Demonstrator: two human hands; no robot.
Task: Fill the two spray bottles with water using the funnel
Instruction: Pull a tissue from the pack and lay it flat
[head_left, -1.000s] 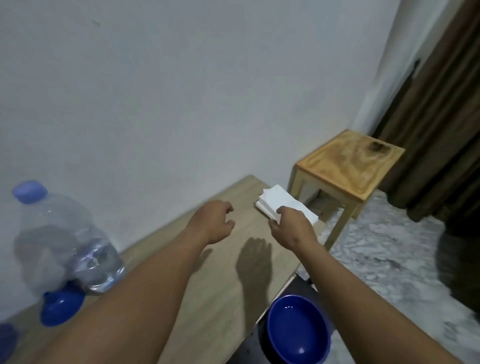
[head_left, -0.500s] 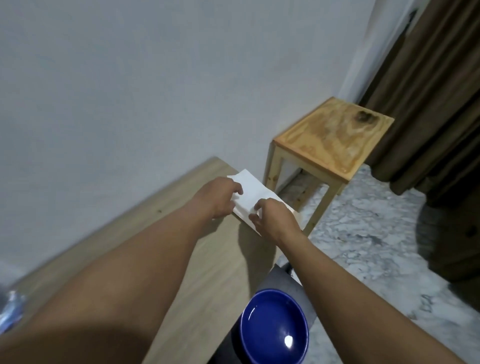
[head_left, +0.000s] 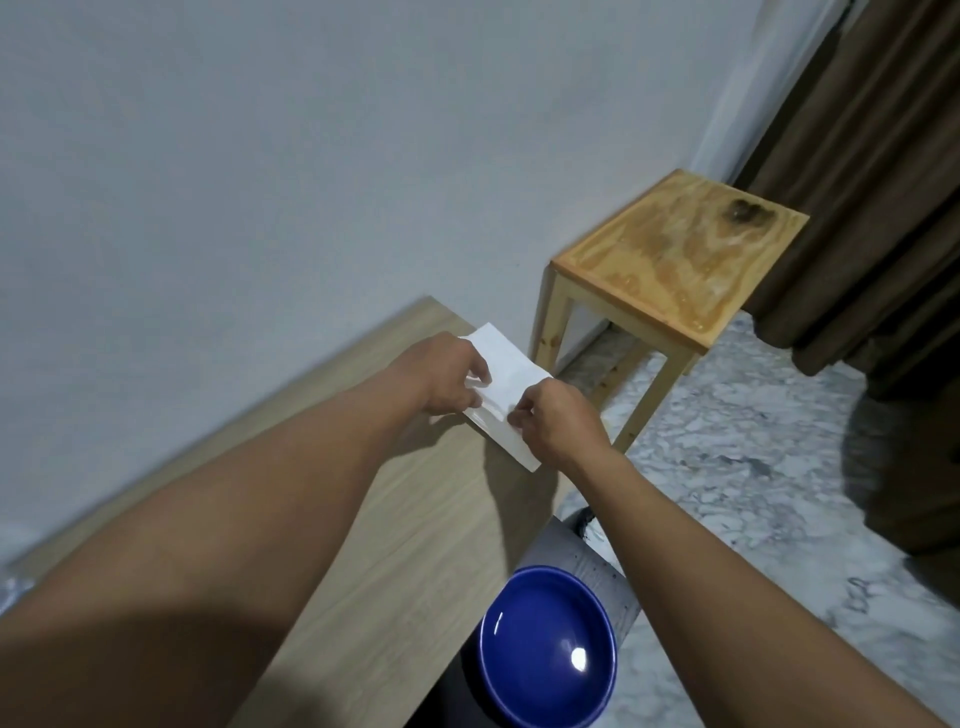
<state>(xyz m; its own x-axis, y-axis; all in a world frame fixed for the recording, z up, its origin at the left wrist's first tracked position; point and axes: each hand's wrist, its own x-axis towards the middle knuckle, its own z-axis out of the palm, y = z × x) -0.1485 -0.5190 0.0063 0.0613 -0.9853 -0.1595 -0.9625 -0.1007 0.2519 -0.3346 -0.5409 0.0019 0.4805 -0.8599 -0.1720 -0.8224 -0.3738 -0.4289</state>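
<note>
1. the left hand (head_left: 451, 378) is in the middle of the frame, over the far end of the wooden table (head_left: 415, 525). its fingers are curled and pinch the left edge of a folded white paper (head_left: 511, 370).
2. the right hand (head_left: 560, 422) is just right of it and a little lower. thumb and fingertips are drawn together and nip the same paper at its lower right side.
3. the paper lies slanted at the table's far right corner, between the two hands. its upper end points to the wall (head_left: 260, 156) and its lower end juts out under the right hand.
4. both bare forearms run in from the bottom corners of the frame and meet at the paper.
5. a blue bowl (head_left: 548, 652) sits at bottom centre on a grey surface (head_left: 602, 577), just off the table's near right edge and between the forearms.
6. a pale wooden stool (head_left: 675, 260) stands right of centre on the marbled floor (head_left: 779, 467), beside the table and against the wall.
7. a brown curtain (head_left: 883, 182) hangs at the upper right.
8. a clear sliver (head_left: 7, 592) shows at the left edge, too blurred to tell what it is.
</note>
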